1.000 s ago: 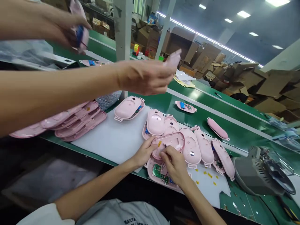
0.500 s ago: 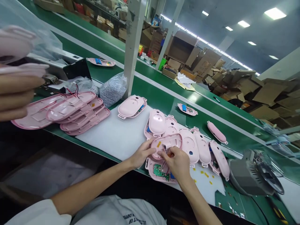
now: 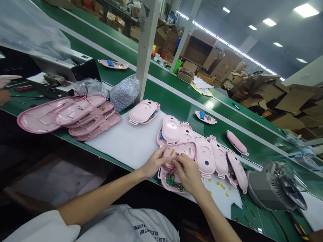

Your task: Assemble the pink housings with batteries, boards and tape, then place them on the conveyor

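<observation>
One hollow pink oval plastic cover (image 3: 186, 148) is counted in hand, above one pink plastic shell (image 3: 164, 182) holding a green circuit board (image 3: 174, 182). The cover's left end is clamped by the left hand (image 3: 153, 164). The right hand (image 3: 188, 173) is bent over its interior (fingertips obscured; grip cannot be told). Smooth, rounded walls are noted.

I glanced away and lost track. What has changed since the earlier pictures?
A co-worker's arms, which reached in from the left, have drawn back; only a blurred hand shows at the left edge. Unchanged: the wearer's left hand grips the pink shell half, the right hand at its inner face.
</observation>
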`<action>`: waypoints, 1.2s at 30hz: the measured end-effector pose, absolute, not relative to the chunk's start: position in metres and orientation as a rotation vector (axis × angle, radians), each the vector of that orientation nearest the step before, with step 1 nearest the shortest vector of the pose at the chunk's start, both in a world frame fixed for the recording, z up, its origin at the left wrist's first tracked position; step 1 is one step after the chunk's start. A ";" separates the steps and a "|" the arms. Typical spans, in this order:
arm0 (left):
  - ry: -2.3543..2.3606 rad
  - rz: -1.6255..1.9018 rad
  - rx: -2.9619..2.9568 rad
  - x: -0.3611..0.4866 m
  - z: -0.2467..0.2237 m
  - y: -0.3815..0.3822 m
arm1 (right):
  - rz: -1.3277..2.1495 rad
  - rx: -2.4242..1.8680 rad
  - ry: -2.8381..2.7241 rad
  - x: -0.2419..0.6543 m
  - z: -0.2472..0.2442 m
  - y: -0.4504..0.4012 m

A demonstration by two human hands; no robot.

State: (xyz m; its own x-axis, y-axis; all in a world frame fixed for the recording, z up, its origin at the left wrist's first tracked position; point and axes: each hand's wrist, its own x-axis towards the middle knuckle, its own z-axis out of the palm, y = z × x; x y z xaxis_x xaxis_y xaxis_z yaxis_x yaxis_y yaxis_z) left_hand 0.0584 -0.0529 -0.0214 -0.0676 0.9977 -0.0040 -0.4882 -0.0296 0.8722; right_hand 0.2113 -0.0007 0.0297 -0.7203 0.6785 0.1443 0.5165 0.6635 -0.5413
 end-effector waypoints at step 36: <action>1.163 1.467 1.185 0.048 -0.018 -0.064 | 0.083 -1.121 -2.314 0.226 0.043 0.002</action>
State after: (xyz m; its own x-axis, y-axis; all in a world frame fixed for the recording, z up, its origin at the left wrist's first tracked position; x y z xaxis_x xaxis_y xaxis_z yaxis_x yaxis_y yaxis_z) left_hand 0.0476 -0.0641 -0.0178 -0.1425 0.9787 0.1476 -0.0796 -0.1600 0.9839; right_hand 0.2259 0.0019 0.0428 -0.4926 0.7394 0.4590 0.7046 0.6484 -0.2883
